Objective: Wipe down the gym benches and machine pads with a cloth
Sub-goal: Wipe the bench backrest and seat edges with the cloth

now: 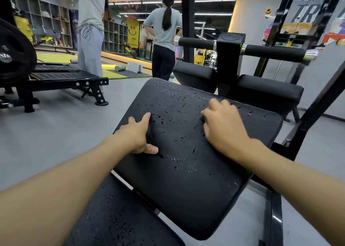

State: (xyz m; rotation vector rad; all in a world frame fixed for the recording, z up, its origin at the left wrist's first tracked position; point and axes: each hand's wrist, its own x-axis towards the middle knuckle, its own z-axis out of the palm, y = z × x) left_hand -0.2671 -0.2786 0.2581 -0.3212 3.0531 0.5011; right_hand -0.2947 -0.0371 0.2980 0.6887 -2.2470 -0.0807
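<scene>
The main pad [188, 163] is a broad black upholstered slab with rounded corners. It sits at a slant across the middle of the view, its far edge raised. Its skin is matte and speckled all over with small pale flecks and short streaks, thickest near the far edge; whether these are wear or droplets cannot be told. The left hand [137, 135] rests on its left edge, thumb on top, and the right hand [222, 122] lies knuckles-up near its right side. A lower pad [115, 219], black and flecked likewise, lies just below it, apart by a narrow gap. Beyond it sit two smoother black far pads [270, 91].
</scene>
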